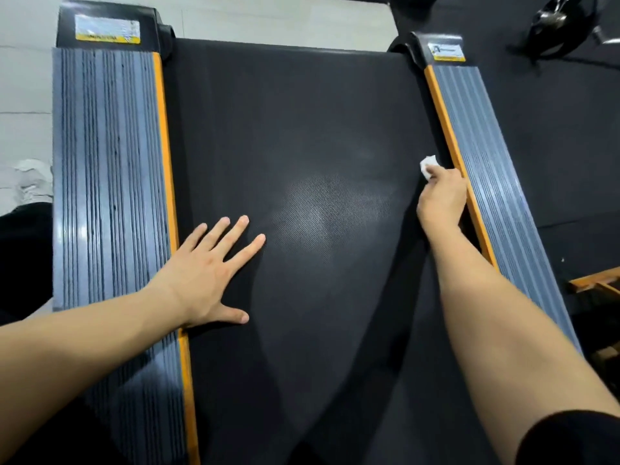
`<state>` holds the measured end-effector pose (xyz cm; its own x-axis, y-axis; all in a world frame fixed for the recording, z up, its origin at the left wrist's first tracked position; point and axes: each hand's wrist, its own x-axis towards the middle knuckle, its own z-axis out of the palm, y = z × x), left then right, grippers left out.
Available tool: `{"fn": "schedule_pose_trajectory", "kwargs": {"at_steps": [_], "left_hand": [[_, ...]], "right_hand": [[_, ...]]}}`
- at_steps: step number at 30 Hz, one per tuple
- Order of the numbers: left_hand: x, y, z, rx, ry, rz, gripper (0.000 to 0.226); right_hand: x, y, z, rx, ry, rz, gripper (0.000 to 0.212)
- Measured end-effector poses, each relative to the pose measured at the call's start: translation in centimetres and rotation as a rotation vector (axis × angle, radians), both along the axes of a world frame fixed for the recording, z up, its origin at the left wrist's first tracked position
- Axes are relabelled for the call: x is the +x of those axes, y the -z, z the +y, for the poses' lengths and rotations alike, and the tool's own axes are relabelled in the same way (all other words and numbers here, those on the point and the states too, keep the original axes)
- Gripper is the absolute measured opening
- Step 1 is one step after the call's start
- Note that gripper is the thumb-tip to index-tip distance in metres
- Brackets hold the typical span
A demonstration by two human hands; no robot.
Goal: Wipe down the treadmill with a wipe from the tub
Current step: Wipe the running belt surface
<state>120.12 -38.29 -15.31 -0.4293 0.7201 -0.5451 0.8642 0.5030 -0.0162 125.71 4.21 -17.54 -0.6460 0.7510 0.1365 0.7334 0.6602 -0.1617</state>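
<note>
White crumpled wipe (pixel 428 166) pinched in our right hand (pixel 443 196), pressed on black textured treadmill belt (pixel 302 129) beside orange-edged grey side rail (pixel 483 156). Left hand (pixel 208 273) flat, fingers spread, bracing on belt. Wipe likely soft, light, tearable; grip bunched middle.

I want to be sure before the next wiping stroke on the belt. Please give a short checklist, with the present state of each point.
1. Wipe held in the right hand: ok.
2. Wipe touching the treadmill belt near the right side rail: ok.
3. Left hand flat on the belt as support, fingers spread: ok.
4. Stroke path across the belt free of objects: ok.
5. Wipe still damp enough: cannot tell.
6. Tub within reach: cannot tell, not in view.
</note>
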Motion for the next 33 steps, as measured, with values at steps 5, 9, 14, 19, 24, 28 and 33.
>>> {"fn": "schedule_pose_trajectory", "kwargs": {"at_steps": [5, 9, 14, 19, 24, 28, 33], "left_hand": [[0.0, 0.1, -0.2, 0.015, -0.003, -0.010, 0.124], [0.1, 0.2, -0.3, 0.052, -0.023, -0.018, 0.124], [0.3, 0.1, -0.1, 0.046, -0.028, -0.023, 0.123], [0.2, -0.1, -0.2, 0.053, -0.037, -0.030, 0.124], [0.3, -0.4, -0.4, 0.052, -0.009, -0.026, 0.118], [0.2, -1.8, -0.9, 0.014, 0.076, -0.043, 0.104], [-0.5, -2.6, -2.8, 0.022, 0.133, -0.069, 0.100]], "right_hand": [[0.9, -2.9, 2.9, -0.046, 0.027, -0.013, 0.035], [2.7, -2.3, 1.6, 0.103, -0.060, -0.088, 0.035], [1.9, 0.3, -1.1, 0.033, 0.090, 0.020, 0.041], [-2.7, 0.8, -8.5, -0.021, -0.046, 0.162, 0.033], [-8.2, 1.2, -24.3, -0.163, -0.746, 0.319, 0.038], [-8.5, 1.6, -23.9, -0.132, -1.007, 0.258, 0.042], [-7.7, 1.6, -10.6, 0.031, -0.480, 0.118, 0.047]]}}
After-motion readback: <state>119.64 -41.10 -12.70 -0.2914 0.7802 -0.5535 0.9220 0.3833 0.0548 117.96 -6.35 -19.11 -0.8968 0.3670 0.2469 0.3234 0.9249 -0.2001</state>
